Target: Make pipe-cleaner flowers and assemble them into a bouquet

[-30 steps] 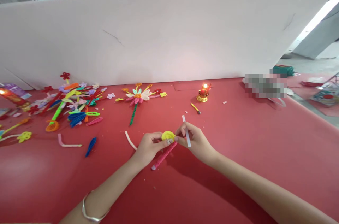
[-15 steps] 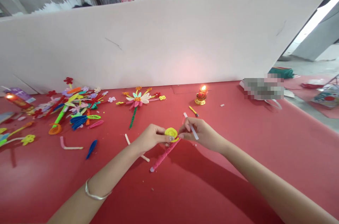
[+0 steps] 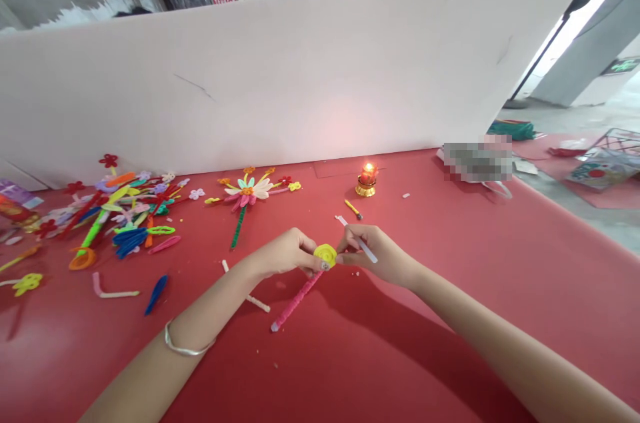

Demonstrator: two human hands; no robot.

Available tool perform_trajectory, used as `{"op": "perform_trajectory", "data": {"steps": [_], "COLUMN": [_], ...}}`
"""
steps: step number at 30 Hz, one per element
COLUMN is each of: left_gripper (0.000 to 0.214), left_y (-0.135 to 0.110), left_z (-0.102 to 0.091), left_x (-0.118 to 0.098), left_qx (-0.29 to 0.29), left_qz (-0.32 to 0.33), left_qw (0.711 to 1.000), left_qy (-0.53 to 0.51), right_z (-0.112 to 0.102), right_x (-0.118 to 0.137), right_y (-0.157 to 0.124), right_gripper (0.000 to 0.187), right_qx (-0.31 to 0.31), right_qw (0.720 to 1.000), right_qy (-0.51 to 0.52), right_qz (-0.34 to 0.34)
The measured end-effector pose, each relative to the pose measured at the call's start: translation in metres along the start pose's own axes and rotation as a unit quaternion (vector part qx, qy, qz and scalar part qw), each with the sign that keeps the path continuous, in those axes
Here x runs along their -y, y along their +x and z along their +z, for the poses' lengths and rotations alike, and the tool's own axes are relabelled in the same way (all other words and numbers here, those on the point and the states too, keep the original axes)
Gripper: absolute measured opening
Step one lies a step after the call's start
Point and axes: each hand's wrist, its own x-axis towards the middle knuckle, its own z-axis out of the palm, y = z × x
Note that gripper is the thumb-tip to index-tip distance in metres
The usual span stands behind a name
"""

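My left hand (image 3: 286, 253) is closed, pinching a yellow pipe cleaner coil (image 3: 326, 253) wound into a flat round spiral. From the other side, my right hand (image 3: 383, 255) has its thumb and forefinger together at the coil's right edge. A translucent white glue stick (image 3: 369, 251) passes between the fingers of that same hand. Below the coil, a pink fuzzy-wrapped stick (image 3: 297, 303) lies slantwise on the red table, its pale tip toward me. Partly behind my left wrist lies a white stick (image 3: 259, 304).
A lit red candle on a gold base (image 3: 366, 183) stands beyond my right hand, with a short yellow stick (image 3: 353, 209) nearby. A pipe cleaner flower (image 3: 247, 193) lies farther left, beside a colourful pile (image 3: 127, 206). A white panel (image 3: 300, 76) borders the table's back.
The view has swung slightly right, so the things on the table sit farther left. The yellow coil now faces me more fully, and both hands keep their hold.
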Motion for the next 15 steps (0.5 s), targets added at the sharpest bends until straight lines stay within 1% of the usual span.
{"op": "perform_trajectory", "data": {"steps": [2, 6, 10, 12, 15], "left_gripper": [0.019, 0.021, 0.018, 0.017, 0.02], "left_y": [0.002, 0.006, 0.011, 0.013, 0.017], "left_z": [-0.005, -0.015, -0.019, -0.02, -0.02], "left_x": [-0.001, -0.008, -0.017, -0.019, -0.02], "left_qx": [0.026, 0.066, 0.108, 0.114, 0.097], "left_qz": [-0.013, -0.017, -0.019, -0.008, -0.003], "left_qw": [0.999, 0.994, 0.989, 0.99, 0.992], "left_qy": [0.028, 0.081, 0.095, 0.084, 0.08], "right_z": [0.002, 0.006, 0.004, 0.001, -0.004], "right_x": [-0.001, -0.001, -0.001, 0.0, 0.003], "right_y": [0.0, 0.001, 0.001, 0.001, -0.001], "right_gripper": [0.043, 0.045, 0.048, 0.049, 0.048], "right_qx": [0.0, -0.011, -0.016, -0.026, -0.053], "right_qw": [1.0, 1.0, 0.999, 0.999, 0.999], "right_qy": [0.007, 0.017, 0.028, 0.019, -0.002], "right_qz": [0.009, 0.023, 0.023, 0.02, 0.005]}}
